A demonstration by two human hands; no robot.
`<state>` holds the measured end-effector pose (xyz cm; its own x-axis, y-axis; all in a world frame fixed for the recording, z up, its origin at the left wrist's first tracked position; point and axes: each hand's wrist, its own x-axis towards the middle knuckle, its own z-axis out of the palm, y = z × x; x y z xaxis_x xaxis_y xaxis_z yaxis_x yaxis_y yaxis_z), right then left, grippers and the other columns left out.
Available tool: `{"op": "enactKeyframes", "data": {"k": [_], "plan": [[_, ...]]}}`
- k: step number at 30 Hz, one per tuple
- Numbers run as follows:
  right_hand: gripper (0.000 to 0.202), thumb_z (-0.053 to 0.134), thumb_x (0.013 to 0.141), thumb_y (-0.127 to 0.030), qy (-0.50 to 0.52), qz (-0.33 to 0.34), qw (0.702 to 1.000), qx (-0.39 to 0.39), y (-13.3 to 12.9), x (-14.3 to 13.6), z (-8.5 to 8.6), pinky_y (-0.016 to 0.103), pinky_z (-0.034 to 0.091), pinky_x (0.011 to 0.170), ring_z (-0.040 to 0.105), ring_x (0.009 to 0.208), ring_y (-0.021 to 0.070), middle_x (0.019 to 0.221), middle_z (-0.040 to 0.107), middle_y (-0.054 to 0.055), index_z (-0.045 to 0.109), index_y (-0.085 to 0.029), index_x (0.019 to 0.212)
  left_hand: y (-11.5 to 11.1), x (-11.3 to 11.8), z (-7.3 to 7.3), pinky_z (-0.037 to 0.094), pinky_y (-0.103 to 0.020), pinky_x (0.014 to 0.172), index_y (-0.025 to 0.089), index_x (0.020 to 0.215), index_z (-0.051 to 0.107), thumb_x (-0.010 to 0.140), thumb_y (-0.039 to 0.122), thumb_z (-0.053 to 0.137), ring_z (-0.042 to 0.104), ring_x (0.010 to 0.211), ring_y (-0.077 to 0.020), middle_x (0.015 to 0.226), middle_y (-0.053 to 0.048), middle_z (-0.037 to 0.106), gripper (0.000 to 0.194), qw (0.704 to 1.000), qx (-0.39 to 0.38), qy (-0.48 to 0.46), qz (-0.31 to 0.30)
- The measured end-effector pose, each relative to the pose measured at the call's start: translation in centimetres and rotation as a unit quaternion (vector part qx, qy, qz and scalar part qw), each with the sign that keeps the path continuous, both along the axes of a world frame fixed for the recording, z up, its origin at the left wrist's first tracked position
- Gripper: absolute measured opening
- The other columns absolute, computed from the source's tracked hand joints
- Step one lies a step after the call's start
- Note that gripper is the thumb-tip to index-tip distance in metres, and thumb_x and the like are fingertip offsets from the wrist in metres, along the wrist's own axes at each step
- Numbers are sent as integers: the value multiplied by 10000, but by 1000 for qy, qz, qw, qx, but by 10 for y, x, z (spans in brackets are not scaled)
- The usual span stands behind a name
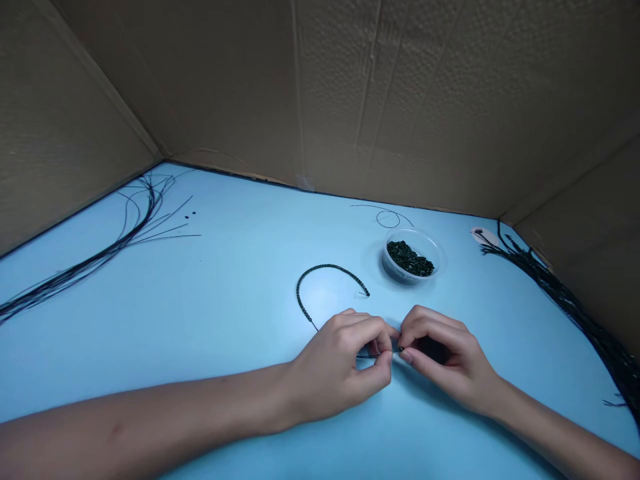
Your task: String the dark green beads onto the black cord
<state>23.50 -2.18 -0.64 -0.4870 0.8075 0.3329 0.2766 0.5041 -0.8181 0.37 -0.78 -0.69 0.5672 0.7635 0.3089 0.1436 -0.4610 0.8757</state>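
Observation:
My left hand [353, 357] pinches a thin dark cord between thumb and fingers. From that cord a curved strand of dark green beads [327, 266] loops out over the table, beyond the hand. Close against it, my right hand [443, 357] is closed with thumb and forefinger together on a tiny dark bead [401, 349], mostly covered by the fingertips. The two sets of fingertips nearly touch. Just behind my right hand stands a clear round plastic tub [440, 263] holding many dark green beads [410, 259].
A bundle of dark cords [120, 240] lies at the left, with two loose beads [191, 215] near it. Finished-looking dark strands [565, 300] stretch along the right edge by a whitish round disc [484, 236]. A coiled cord [388, 219] lies behind the tub. Cardboard walls [330, 100] enclose the blue table [240, 287].

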Motion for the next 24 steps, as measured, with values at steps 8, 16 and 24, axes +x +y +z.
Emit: {"op": "enactKeyframes", "data": {"k": [8, 16, 24], "plan": [[89, 637, 1013, -126, -6, -2, 1000, 9, 0, -1, 2, 328, 497, 687, 620, 783, 196, 880, 657, 63, 673, -202, 984, 1, -1, 2, 522, -334, 851, 194, 893, 633, 970, 170, 597, 729, 882, -190, 993, -37, 796, 89, 1000, -11, -11, 3], [90, 624, 1023, -140, -3, -8, 1000, 20, -1, 1, 2, 332, 512, 674, 614, 780, 206, 879, 651, 64, 673, -211, 999, 1, -1, 5, 523, -332, 821, 197, 808, 556, 902, 130, 555, 728, 883, -211, 844, -32, 730, 115, 1000, 5, 0, -16], [108, 618, 1023, -109, 0, 7, 1000, 10, -1, 1, 1, 328, 485, 696, 596, 806, 195, 900, 635, 57, 652, -211, 1016, 1, 0, 4, 499, -325, 815, 194, 809, 556, 893, 123, 560, 729, 879, -199, 920, -39, 770, 111, 1000, 9, 12, -15]]}}
